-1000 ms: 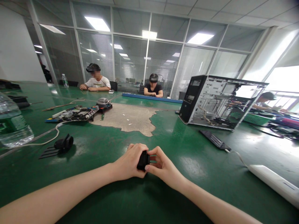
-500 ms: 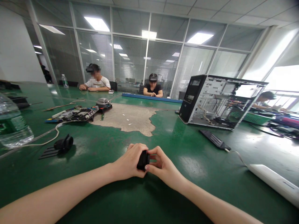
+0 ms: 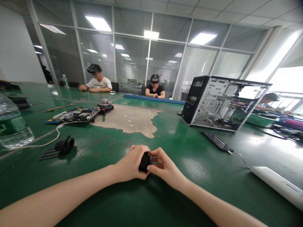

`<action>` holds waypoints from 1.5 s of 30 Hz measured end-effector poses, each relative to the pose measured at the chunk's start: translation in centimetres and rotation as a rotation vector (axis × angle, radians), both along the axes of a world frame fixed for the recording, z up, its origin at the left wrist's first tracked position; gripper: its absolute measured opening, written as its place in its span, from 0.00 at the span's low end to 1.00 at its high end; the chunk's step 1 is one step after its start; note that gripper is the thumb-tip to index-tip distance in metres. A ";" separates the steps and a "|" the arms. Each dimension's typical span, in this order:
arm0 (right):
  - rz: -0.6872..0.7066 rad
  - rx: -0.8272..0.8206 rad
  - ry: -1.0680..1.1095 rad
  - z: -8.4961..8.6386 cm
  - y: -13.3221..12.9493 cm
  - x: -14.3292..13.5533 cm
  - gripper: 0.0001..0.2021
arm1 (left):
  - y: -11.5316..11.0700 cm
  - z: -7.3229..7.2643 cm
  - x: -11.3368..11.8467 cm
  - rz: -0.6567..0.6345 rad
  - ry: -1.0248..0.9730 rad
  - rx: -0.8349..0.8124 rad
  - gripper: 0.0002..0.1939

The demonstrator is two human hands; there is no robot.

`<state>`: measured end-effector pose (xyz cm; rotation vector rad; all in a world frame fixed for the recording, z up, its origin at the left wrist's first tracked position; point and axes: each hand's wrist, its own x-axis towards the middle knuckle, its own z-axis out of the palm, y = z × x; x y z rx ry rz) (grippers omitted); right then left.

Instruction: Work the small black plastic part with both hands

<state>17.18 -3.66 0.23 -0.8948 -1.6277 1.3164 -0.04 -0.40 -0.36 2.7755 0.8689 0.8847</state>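
Between my two hands is a small black boxy part (image 3: 144, 162), its kind unclear, held just over the green table. My left hand (image 3: 133, 162) wraps round its left side, hiding much of it. On the right edge, the thumb and fingertips of my right hand (image 3: 165, 165) pinch the same part. To the left on the table lies a black piece with a round ring and flat prongs (image 3: 63, 145). A slotted black plate (image 3: 217, 141) lies to the right.
An open computer case (image 3: 213, 104) stands right, near a white power strip (image 3: 276, 183) with a cable. A circuit board (image 3: 78, 115), a torn brown sheet (image 3: 137, 118) and a water bottle (image 3: 14, 126) are left and centre. Several people sit farther off.
Both hands stay in the same place with the black part between them; only slight finger movement shows. A seated person on the far left has shifted a hand slightly.
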 end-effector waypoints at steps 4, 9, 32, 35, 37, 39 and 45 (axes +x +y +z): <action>-0.015 0.022 0.024 0.3 -0.3 -0.1 0.13 | 0.0 -0.1 0.0 0.004 -0.001 0.000 0.30; -0.087 0.039 -0.017 0.3 -0.2 -0.2 0.10 | 0.0 -0.1 -0.1 -0.004 -0.015 0.012 0.30; -0.106 -0.004 -0.046 0.1 0.0 -0.2 0.15 | -0.1 0.2 0.0 -0.003 -0.017 0.010 0.29; -0.063 0.010 -0.023 0.2 -0.1 0.0 0.13 | -0.1 0.1 0.0 0.002 -0.012 0.010 0.29; -0.035 0.024 0.011 0.2 -0.3 0.0 0.14 | 0.0 0.0 0.0 0.005 -0.007 0.012 0.29; -0.042 0.032 0.029 0.2 -0.5 -0.1 0.13 | 0.0 0.0 0.0 0.007 -0.005 0.015 0.29; -0.111 0.000 -0.005 0.4 -0.1 -0.3 0.12 | -0.1 0.1 0.0 -0.001 -0.011 0.007 0.29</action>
